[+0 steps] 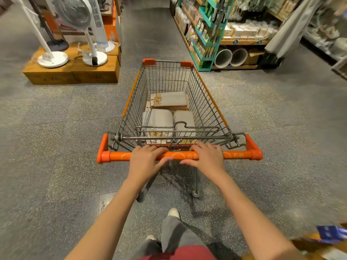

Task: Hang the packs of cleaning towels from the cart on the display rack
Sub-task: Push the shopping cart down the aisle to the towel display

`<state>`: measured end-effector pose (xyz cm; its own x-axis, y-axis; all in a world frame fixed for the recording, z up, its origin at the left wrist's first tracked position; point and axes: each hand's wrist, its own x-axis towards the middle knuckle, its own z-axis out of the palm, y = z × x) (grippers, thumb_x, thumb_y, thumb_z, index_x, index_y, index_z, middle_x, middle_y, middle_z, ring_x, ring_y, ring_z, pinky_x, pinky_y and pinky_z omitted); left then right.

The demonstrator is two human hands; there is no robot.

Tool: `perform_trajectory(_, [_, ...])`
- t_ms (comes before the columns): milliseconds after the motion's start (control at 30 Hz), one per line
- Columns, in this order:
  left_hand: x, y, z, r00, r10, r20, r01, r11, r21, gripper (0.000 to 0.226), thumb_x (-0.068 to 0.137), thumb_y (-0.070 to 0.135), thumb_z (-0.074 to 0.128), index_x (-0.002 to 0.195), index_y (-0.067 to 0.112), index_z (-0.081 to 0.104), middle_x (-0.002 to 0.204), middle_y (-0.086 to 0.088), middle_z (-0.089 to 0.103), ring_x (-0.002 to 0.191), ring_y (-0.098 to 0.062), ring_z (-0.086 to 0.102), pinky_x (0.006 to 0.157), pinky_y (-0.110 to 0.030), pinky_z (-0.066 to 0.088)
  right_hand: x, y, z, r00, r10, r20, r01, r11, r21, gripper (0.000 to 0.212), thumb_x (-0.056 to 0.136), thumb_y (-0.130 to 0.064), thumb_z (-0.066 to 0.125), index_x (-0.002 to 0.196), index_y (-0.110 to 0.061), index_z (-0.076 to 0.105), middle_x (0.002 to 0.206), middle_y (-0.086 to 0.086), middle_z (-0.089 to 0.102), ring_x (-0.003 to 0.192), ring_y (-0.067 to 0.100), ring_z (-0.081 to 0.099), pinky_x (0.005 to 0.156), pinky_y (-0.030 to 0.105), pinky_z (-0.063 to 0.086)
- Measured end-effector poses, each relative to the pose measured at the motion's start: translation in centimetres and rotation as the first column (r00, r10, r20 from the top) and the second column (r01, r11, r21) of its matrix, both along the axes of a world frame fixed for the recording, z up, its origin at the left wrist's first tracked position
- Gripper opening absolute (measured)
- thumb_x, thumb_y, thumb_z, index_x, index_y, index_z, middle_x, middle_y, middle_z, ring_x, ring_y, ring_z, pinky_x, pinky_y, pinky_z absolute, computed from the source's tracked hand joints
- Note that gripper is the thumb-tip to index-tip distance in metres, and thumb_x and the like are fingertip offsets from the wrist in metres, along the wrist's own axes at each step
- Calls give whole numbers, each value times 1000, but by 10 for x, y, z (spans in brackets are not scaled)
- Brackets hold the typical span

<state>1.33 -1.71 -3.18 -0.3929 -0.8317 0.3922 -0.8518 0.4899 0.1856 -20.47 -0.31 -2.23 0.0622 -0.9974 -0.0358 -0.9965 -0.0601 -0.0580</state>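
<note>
A wire shopping cart [206, 102] with orange trim stands in the aisle in front of me. Several grey packs of cleaning towels [170, 100] with printed card headers lie flat in its basket. My left hand [145, 162] and my right hand [206, 158] both grip the orange handle bar [116, 156], side by side near its middle, fingers curled over the top. A teal display rack [208, 32] with small hanging goods stands ahead to the right.
Wooden platforms [75, 72] with white standing fans are at the front left. Wooden shelves [244, 42] with boxed goods and two round bins run along the right. A light curtain-like cloth [293, 27] hangs at the far right. Speckled grey floor lies between them.
</note>
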Motion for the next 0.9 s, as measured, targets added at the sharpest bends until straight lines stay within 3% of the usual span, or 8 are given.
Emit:
perform_trajectory(300, [-6, -79, 5, 1000, 16, 27, -19, 993, 119, 74, 82, 76, 19, 111, 30, 70, 99, 7, 74, 91, -16, 66, 72, -30, 33, -6, -82, 5, 1000, 16, 1, -16, 1000, -27, 95, 56, -93, 11, 111, -33, 59, 112, -9, 60, 105, 16, 53, 86, 37, 35])
perform_trajectory(533, [-2, -173, -2, 999, 43, 17, -45, 995, 87, 66, 83, 74, 29, 104, 30, 73, 89, 6, 74, 85, -18, 67, 70, -31, 38, -4, -177, -5, 999, 47, -19, -48, 998, -49, 86, 62, -91, 19, 112, -33, 59, 110, -8, 62, 103, 17, 56, 84, 37, 38])
perform_trajectory(633, [-5, -215, -1, 997, 75, 27, -78, 992, 96, 68, 83, 76, 25, 101, 32, 73, 87, 8, 73, 82, -17, 66, 69, -28, 32, -7, -220, -12, 999, 53, -13, -54, 996, -71, 79, 67, -89, 24, 109, -33, 60, 106, -7, 62, 101, 18, 56, 86, 40, 39])
perform_trajectory(767, [-17, -263, 4, 994, 110, 27, -113, 982, 152, 82, 82, 81, 12, 107, 32, 72, 95, 7, 74, 88, -17, 65, 73, -30, 33, -15, -276, -11, 998, 57, -27, -59, 996, -61, 80, 67, -89, 22, 110, -34, 60, 109, -7, 62, 105, 19, 55, 87, 40, 36])
perform_trajectory(900, [-35, -309, 6, 984, 158, 81, -174, 953, 249, 81, 77, 83, 16, 120, 36, 66, 109, 9, 71, 101, -15, 61, 80, -31, 31, -30, -328, -7, 997, 78, 3, -78, 997, -26, 88, 63, -91, 18, 116, -33, 58, 114, -6, 62, 108, 19, 54, 89, 41, 35])
